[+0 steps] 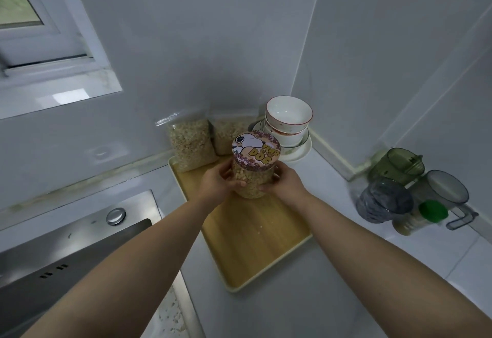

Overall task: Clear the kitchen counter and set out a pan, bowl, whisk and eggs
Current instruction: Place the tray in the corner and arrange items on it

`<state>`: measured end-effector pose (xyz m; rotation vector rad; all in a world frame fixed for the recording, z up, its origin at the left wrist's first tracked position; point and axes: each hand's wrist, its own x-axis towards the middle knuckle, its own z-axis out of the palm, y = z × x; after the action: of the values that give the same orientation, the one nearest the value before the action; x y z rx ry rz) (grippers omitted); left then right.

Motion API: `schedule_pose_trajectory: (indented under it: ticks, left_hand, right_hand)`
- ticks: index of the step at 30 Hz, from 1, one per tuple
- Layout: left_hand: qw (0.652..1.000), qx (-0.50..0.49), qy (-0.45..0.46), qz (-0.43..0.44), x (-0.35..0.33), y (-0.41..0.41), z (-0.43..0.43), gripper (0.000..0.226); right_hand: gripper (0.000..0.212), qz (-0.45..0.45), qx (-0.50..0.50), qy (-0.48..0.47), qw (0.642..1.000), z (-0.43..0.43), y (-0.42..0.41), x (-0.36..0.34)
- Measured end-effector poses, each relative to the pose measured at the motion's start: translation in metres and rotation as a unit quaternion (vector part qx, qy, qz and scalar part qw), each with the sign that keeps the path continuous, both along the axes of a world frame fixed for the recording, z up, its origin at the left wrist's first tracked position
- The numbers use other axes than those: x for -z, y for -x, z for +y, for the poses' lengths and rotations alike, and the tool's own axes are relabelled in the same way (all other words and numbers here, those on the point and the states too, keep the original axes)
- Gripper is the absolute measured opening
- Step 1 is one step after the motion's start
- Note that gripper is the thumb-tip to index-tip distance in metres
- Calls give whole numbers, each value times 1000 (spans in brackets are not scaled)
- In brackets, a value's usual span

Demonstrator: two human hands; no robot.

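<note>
A clear jar (251, 180) full of pale grains, with a cartoon-dog lid, stands on the far part of a wooden tray (255, 247). My left hand (219, 182) grips its left side and my right hand (283, 182) grips its right side. Behind it, two clear bags of the same grains (190, 144) lean in the corner. A stack of white bowls with red rims (288, 122) sits on plates at the back right of the counter. No pan, whisk or eggs are in view.
A steel sink (66, 255) with a round knob lies to the left. Three plastic measuring jugs (386, 199) and a green-capped bottle (420, 218) crowd the right wall. White walls close in the corner; a window is upper left.
</note>
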<state>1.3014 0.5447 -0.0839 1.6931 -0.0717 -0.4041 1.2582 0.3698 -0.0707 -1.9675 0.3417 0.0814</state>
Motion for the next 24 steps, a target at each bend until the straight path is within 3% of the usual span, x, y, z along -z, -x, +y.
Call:
schedule_pose_trajectory:
  ticks: [9, 16, 24]
  left_hand:
    - [1000, -21, -8, -14, 10, -22, 4, 76]
    - [999, -35, -41, -7, 12, -33, 7, 77]
    - [985, -63, -155, 36, 7, -9, 0, 52]
  right_hand:
    - [76, -23, -27, 130, 991, 4, -26, -6]
    - [75, -18, -23, 138, 990, 9, -38, -8]
    - [65, 37, -26, 157, 987, 6, -28, -7]
